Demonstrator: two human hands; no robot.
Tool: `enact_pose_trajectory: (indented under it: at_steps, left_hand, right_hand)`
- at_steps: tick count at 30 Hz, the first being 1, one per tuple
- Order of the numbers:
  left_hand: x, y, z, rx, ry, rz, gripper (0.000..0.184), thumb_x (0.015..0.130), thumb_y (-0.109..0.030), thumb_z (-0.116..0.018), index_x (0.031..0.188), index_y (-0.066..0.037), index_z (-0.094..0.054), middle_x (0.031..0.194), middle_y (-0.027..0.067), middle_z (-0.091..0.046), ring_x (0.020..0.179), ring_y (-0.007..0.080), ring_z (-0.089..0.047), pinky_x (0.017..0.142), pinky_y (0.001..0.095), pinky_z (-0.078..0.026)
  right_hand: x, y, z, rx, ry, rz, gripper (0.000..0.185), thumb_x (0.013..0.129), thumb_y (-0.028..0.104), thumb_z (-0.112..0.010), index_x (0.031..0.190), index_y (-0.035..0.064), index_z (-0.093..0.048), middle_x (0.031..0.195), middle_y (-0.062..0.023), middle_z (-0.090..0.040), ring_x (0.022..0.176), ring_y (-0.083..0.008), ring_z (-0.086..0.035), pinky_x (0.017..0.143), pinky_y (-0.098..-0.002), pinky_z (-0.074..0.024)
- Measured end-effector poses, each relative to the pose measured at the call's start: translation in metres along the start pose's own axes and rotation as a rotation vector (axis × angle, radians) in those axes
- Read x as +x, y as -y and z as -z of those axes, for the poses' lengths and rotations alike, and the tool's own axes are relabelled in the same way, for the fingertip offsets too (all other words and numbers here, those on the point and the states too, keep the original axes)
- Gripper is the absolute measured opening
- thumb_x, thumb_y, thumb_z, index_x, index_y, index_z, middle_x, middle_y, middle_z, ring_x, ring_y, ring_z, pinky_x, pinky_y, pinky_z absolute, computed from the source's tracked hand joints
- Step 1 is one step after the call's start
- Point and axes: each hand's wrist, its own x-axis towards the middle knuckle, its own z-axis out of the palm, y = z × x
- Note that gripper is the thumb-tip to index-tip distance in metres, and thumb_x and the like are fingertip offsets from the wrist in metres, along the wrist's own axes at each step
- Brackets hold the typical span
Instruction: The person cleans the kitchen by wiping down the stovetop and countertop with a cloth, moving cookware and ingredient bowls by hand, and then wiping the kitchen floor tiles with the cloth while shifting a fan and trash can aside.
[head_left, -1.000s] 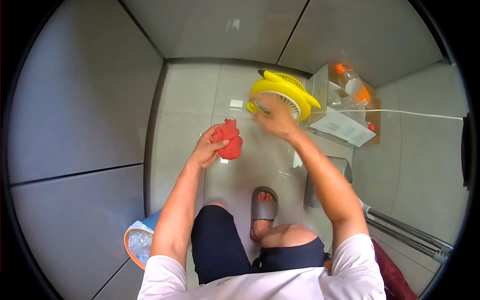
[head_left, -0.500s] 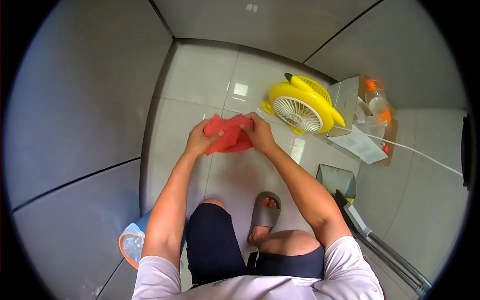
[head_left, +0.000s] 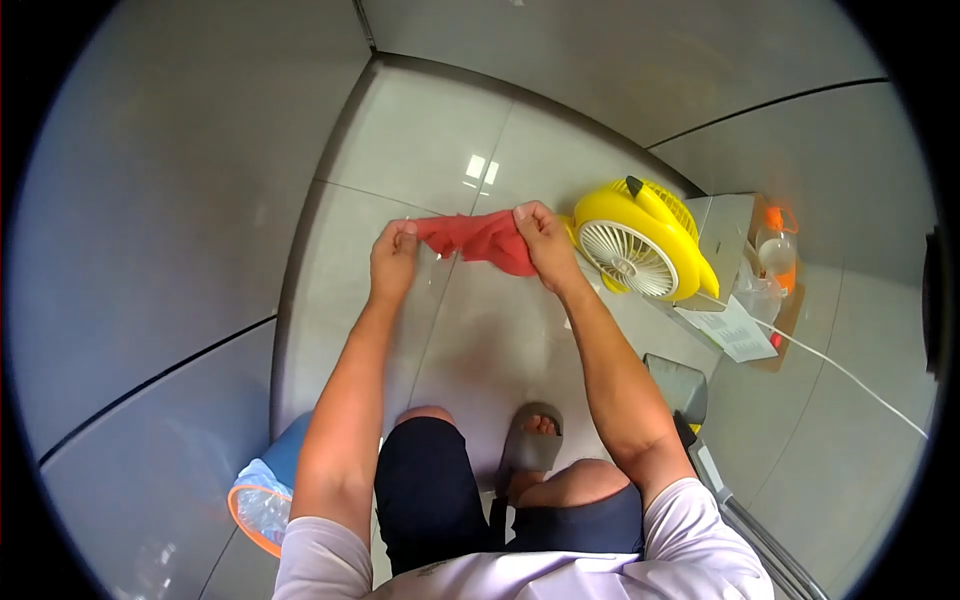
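Observation:
A red cloth (head_left: 485,240) with a ragged edge hangs stretched sideways between my two hands, above the tiled floor. My left hand (head_left: 395,255) is closed, pinching the cloth's left end between thumb and fingers. At its right end, my right hand (head_left: 545,245) grips the cloth with the thumb on top. The middle of the cloth is bunched and sags a little. A yellow fan (head_left: 640,245) with a white grille stands just to the right of my right hand.
A cardboard box (head_left: 722,235) and a bottle with an orange cap (head_left: 776,245) are behind the fan, whose white cable (head_left: 850,365) runs right. A dustpan (head_left: 677,388) lies nearer. A lined blue bin (head_left: 290,450) stands at left. Grey panels (head_left: 180,200) enclose the floor.
My hands have moved apart, pulling the bunched cloth out into a longer strip. The view has shifted slightly, so the fan and box appear further right and lower.

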Motion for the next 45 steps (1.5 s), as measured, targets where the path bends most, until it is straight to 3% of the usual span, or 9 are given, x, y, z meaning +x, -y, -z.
enact_pose_trajectory:
  at_steps: [6, 9, 12, 14, 18, 28, 32, 37, 45]
  left_hand:
    - [0.001, -0.039, 0.022, -0.128, -0.104, 0.241, 0.026, 0.115, -0.027, -0.056, 0.124, -0.004, -0.065, 0.116, 0.0094, -0.073, 0.105, 0.02, -0.067, 0.096, 0.0331, -0.053]
    - [0.007, -0.015, 0.038, 0.639, -0.068, 0.245, 0.038, 0.105, -0.026, -0.071, 0.139, -0.011, -0.063, 0.119, 0.013, -0.073, 0.117, 0.03, -0.069, 0.101, 0.0391, -0.052]
    - [-0.006, 0.01, 0.015, 0.57, -0.151, -0.577, 0.062, 0.089, -0.021, -0.084, 0.148, -0.018, -0.063, 0.122, 0.0152, -0.074, 0.126, 0.0374, -0.067, 0.104, 0.046, -0.051]
    - [-0.027, -0.01, -0.001, 0.644, -0.019, -0.613, 0.067, 0.085, -0.017, -0.087, 0.148, -0.019, -0.065, 0.12, 0.0134, -0.076, 0.123, 0.0357, -0.068, 0.104, 0.0477, -0.051]
    - [-0.032, -0.048, 0.005, 0.793, 0.447, -0.167, 0.049, 0.085, -0.014, -0.09, 0.131, -0.013, -0.075, 0.125, 0.0117, -0.075, 0.122, 0.0317, -0.065, 0.103, 0.0435, -0.052]
    - [-0.021, -0.123, 0.018, 0.463, 0.14, -0.411, 0.016, 0.099, -0.013, -0.079, 0.107, -0.003, -0.07, 0.089, 0.0085, -0.071, 0.081, 0.0171, -0.061, 0.076, 0.0313, -0.051]
    - [-0.02, -0.103, 0.029, 0.814, 0.053, -0.91, 0.031, 0.085, 0.0, -0.076, 0.115, -0.005, -0.074, 0.114, 0.0124, -0.074, 0.112, 0.0359, -0.068, 0.092, 0.0455, -0.055]
    - [-0.03, -0.013, 0.036, 0.9, 0.165, -0.632, 0.041, 0.086, 0.004, -0.068, 0.125, -0.006, -0.073, 0.134, 0.0132, -0.069, 0.129, 0.0371, -0.062, 0.112, 0.0501, -0.048]
    - [0.023, 0.068, 0.041, 1.095, -0.267, -0.445, 0.054, 0.109, -0.02, -0.055, 0.159, 0.0, -0.048, 0.167, 0.0246, -0.044, 0.156, 0.0447, -0.039, 0.129, 0.0531, -0.03]
  right_hand:
    - [0.006, 0.047, -0.015, 0.164, 0.128, 0.01, 0.009, 0.107, 0.01, -0.07, 0.111, 0.0042, -0.065, 0.097, 0.0002, -0.072, 0.087, -0.0066, -0.064, 0.077, -0.0238, -0.0533]
    - [0.003, 0.056, -0.012, 0.204, 0.213, 0.005, 0.017, 0.105, 0.004, -0.069, 0.121, 0.004, -0.063, 0.106, -0.0043, -0.076, 0.096, -0.0105, -0.071, 0.083, -0.0276, -0.0596]
    - [-0.017, 0.059, -0.037, -0.07, 0.365, 0.022, 0.029, 0.102, 0.0, -0.07, 0.13, 0.0061, -0.064, 0.116, -0.0053, -0.077, 0.103, -0.012, -0.072, 0.079, -0.028, -0.0599]
    - [-0.026, 0.051, -0.037, -0.163, 0.485, -0.042, 0.041, 0.098, -0.003, -0.07, 0.137, 0.0092, -0.064, 0.122, -0.0043, -0.077, 0.105, -0.0116, -0.071, 0.071, -0.0262, -0.0561]
    - [-0.039, 0.062, -0.031, -0.311, 0.469, -0.185, 0.041, 0.098, 0.0, -0.072, 0.137, 0.01, -0.065, 0.116, -0.0028, -0.078, 0.096, -0.0106, -0.07, 0.07, -0.0258, -0.0546]
    - [-0.034, 0.113, -0.025, -0.751, 0.149, 0.509, 0.034, 0.096, 0.014, -0.079, 0.129, 0.0122, -0.074, 0.113, -0.0147, -0.078, 0.099, -0.0334, -0.073, 0.09, -0.0421, -0.0587]
    - [-0.061, 0.117, -0.026, -0.999, 0.313, 0.703, 0.033, 0.094, 0.012, -0.076, 0.127, 0.0139, -0.076, 0.108, -0.0104, -0.077, 0.103, -0.0345, -0.069, 0.089, -0.0427, -0.057]
    - [-0.049, 0.034, -0.023, -1.314, 0.682, 0.383, 0.028, 0.097, 0.019, -0.075, 0.124, 0.0117, -0.078, 0.118, -0.0119, -0.076, 0.115, -0.0358, -0.069, 0.095, -0.0458, -0.0567]
    - [-0.001, -0.076, -0.083, -1.438, 0.274, 0.687, 0.064, 0.109, 0.048, -0.055, 0.165, 0.0201, -0.046, 0.174, -0.0151, -0.036, 0.163, -0.041, -0.024, 0.131, -0.0587, -0.0186]
